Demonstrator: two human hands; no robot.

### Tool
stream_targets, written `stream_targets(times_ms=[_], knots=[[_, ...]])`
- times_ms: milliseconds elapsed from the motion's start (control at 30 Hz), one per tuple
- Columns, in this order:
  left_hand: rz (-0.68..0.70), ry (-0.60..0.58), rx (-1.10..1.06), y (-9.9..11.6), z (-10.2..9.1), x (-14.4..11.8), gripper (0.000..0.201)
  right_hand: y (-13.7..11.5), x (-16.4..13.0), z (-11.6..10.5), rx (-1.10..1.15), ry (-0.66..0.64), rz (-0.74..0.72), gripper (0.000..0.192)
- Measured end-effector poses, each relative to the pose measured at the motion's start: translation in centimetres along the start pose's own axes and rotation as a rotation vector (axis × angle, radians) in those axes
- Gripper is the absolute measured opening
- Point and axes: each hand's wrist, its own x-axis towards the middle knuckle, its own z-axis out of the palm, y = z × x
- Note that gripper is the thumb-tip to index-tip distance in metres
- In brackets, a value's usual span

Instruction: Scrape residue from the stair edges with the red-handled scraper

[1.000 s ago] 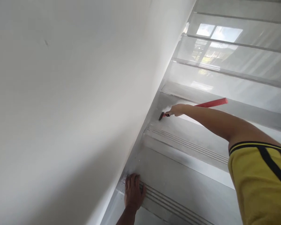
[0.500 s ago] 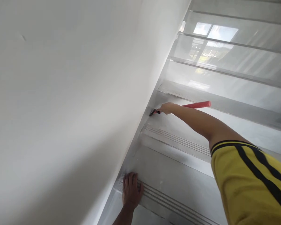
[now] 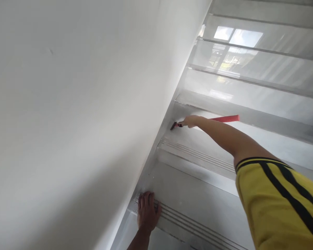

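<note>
Gripping red scraper [image 3: 211,119], right hand [image 3: 191,121] beside white wall [image 3: 80,104].

Your single head camera looks forward and up the pale grey tiled stairs [image 3: 211,180], close beside the plain white wall [image 3: 80,104].

An indoor stairwell: grey grooved steps [image 3: 203,163] beside white wall [image 3: 80,104].

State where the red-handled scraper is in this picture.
In the head view, the red-handled scraper is right of centre, gripped in the right hand, its dark tip in the corner where a stair step meets the white wall.
</note>
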Motion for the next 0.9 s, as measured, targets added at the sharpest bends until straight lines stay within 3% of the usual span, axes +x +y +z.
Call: stream_targets(times_ms=[133, 233, 333, 400, 533, 600, 667, 833, 900], knots=[[0.001, 0.006, -0.008, -0.2, 0.6, -0.2, 0.035, 1.3, -0.6, 1.9, 0.038, 0.0, 0.012, 0.074], [-0.001, -0.009, 0.0, -0.1, 0.1, -0.1, 0.035, 0.3, 0.7, 1.4, 0.046, 0.059, 0.009, 0.072], [-0.006, -0.033, 0.007, 0.1, -0.4, 0.2, 0.036, -0.4, 0.9, 1.1, 0.049, 0.033, 0.037, 0.074], [-0.016, -0.037, 0.005, 0.1, -0.4, 0.2, 0.036, 0.2, -0.8, 2.3, 0.033, -0.005, 0.065, 0.076], [-0.019, -0.043, -0.039, 0.1, -0.2, 0.2, 0.036, 2.2, -6.7, 6.7, 0.03, -0.084, 0.14, 0.075], [-0.027, -0.04, -0.051, 0.2, -0.2, 0.2, 0.035, 2.0, -8.6, 7.8, 0.033, -0.097, 0.154, 0.074], [-0.032, -0.039, -0.055, 0.3, -0.3, 0.3, 0.034, 0.2, -8.4, 7.3, 0.032, -0.073, 0.13, 0.073], [-0.028, -0.043, -0.044, 0.4, -0.4, 0.4, 0.036, -6.2, -3.3, 2.2, 0.053, 0.018, 0.03, 0.068], [-0.035, -0.041, -0.04, 0.4, -0.4, 0.4, 0.035, -7.0, -3.0, 1.5, 0.057, 0.015, 0.011, 0.071]])
